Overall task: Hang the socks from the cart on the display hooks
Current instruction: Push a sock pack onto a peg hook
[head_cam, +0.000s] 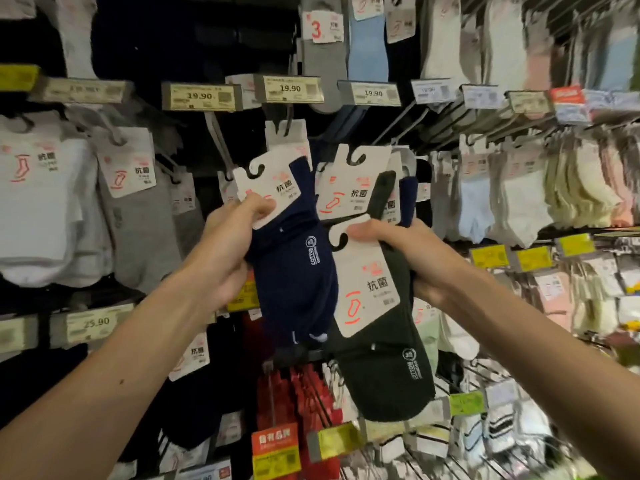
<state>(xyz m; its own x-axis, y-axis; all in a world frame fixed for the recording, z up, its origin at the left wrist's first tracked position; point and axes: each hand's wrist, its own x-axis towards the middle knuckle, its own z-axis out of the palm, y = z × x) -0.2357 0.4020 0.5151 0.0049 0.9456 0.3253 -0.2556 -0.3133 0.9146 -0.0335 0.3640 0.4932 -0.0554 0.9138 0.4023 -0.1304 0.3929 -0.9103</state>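
socks (pixel 294 268) up at the rack, op? which step is this? (lurker asking)

op: hanging step, i'd say. my left grip (pixel 228 247) is clamped on that navy pair, thumb across its white card (pixel 258 192), holding it up right in front of the display hooks (pixel 217 143). my right grip (pixel 405 258) is grasping a bundle (pixel 384 375) of more packs, dark one in front, just beside the navy pair and a bit lower. none of what i'm holding is on a wire yet.

lurker: so what's the next move need?

op: my guess: bring the slot at the top of that card to a wire tip and slide it on, one-handed since the right is full. the wire just up-left of the card has a pack hanging on it, and i can't tell if it's the matching row. the price tags (pixel 202 95) above read 19.90, so no help there.
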